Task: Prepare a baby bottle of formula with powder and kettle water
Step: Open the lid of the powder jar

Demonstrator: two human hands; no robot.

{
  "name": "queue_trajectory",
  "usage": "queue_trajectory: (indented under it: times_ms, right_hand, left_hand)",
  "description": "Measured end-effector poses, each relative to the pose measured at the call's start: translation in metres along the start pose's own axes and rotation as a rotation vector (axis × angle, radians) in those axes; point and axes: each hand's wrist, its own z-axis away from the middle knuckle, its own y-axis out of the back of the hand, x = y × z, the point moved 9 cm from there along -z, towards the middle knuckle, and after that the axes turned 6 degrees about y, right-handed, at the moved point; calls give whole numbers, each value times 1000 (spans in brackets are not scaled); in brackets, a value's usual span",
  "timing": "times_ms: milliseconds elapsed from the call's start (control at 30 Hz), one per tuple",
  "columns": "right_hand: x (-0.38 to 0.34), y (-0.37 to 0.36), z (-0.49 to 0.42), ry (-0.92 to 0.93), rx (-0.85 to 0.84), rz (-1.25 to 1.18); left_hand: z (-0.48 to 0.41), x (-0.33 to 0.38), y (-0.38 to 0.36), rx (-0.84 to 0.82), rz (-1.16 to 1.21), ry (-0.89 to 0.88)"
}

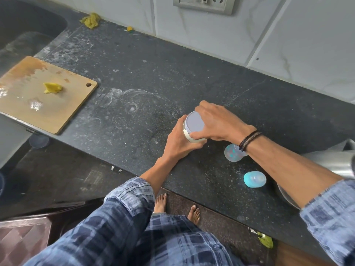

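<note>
Near the front edge of the dark surface [153, 73], a small powder jar [186, 134] stands upright with both hands on it. The left hand [179, 144] wraps round the jar's body, fingers curled tight on the wall, most likely to keep it from turning. The right hand [217, 121] comes over from above, fingertips and thumb clamped round the rim of the grey lid [195, 122], a hold that suits twisting it off, so the jar looks closed and the scooping not yet begun. Pale contents, probably the formula powder, show through the jar's clear side. Just beside the jar, half under the right forearm, the baby bottle [232, 153] stands open-mouthed, ready to be filled. It seems empty, though the forearm and glare make that hard to judge. A teal cap [255, 179] lies on its side nearer the edge, set apart from the bottle and out of the working space. The steel kettle [330, 162] waits at the far right, within easy reach for the water. Well off to the left rests a wet cutting board [48, 104], clear of the job.
</note>
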Motion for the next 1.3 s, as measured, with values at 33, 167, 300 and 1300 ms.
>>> queue_trajectory:
  times_ms: [33,167,300,1300]
  right_hand:
    - [-1,0,0,23,-20,15]
    - [-5,2,-4,137,-123,54]
    - [-5,2,-9,154,-229,76]
    - [-4,8,12,-203,-59,-104]
  left_hand:
    - [0,-1,0,-9,2,2]
    - [0,1,0,-7,7,16]
    - [1,2,1,1,25,19]
    - [0,3,-1,21,21,-35]
